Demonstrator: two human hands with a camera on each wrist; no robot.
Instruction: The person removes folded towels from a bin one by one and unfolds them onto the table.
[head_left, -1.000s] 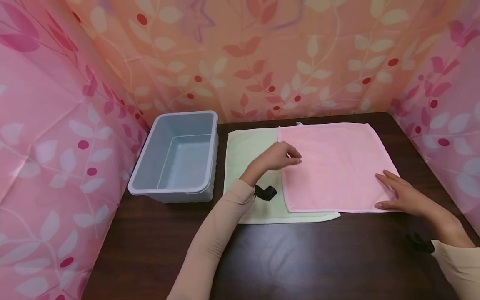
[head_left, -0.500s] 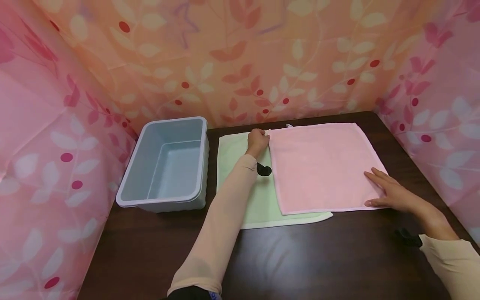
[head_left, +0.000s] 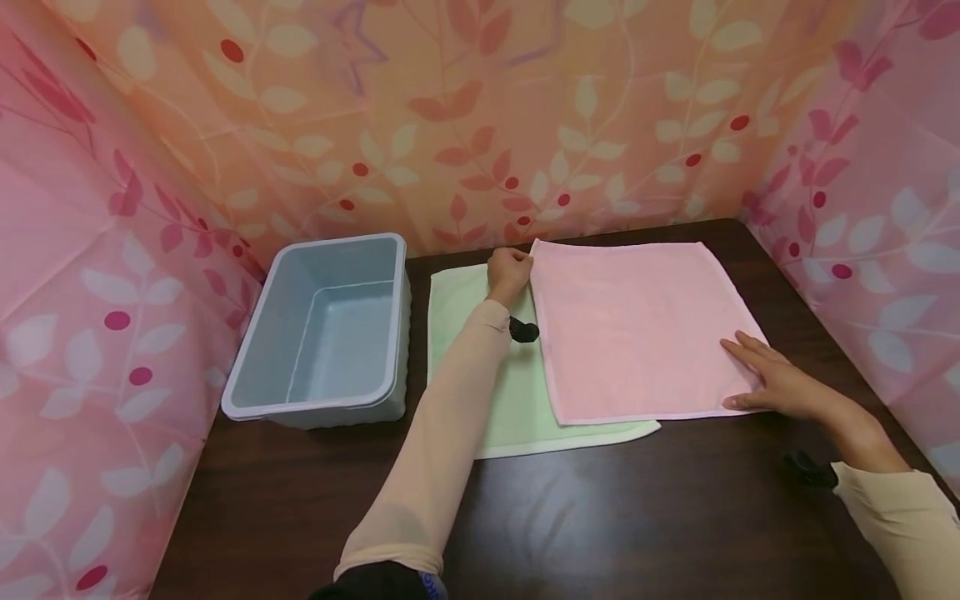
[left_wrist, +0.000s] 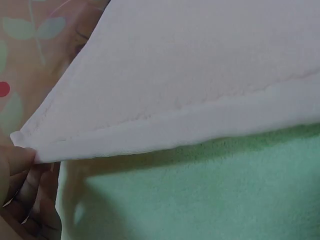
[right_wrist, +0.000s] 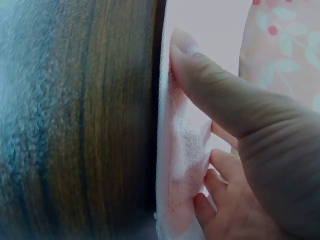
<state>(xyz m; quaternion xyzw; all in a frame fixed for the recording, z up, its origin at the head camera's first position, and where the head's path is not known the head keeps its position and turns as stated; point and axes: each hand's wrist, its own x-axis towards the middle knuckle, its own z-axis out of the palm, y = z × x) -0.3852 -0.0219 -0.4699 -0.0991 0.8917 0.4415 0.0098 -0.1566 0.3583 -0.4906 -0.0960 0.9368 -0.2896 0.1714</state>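
A pink towel (head_left: 637, 333) lies spread over part of a pale green towel (head_left: 517, 417), which shows along its left and near sides. At the pink towel's far left corner, my left hand (head_left: 510, 275) pinches the cloth between thumb and fingers. The left wrist view shows that corner lifted, its white-looking hem (left_wrist: 165, 135) raised above the green cloth. My right hand (head_left: 780, 382) rests at the pink towel's near right corner with fingers spread. In the right wrist view its thumb (right_wrist: 210, 80) lies along the towel's edge and the other fingers touch the cloth.
A grey-blue plastic bin (head_left: 337, 412) stands at the left of the dark wooden table (head_left: 570, 517), with nothing visible inside. Floral curtains (head_left: 585, 108) hang close behind the table and on both sides.
My left hand has moved back and left to the pink towel's far left corner, gripped it and raised it slightly. My right hand stays at the near right corner. The head view has shifted.
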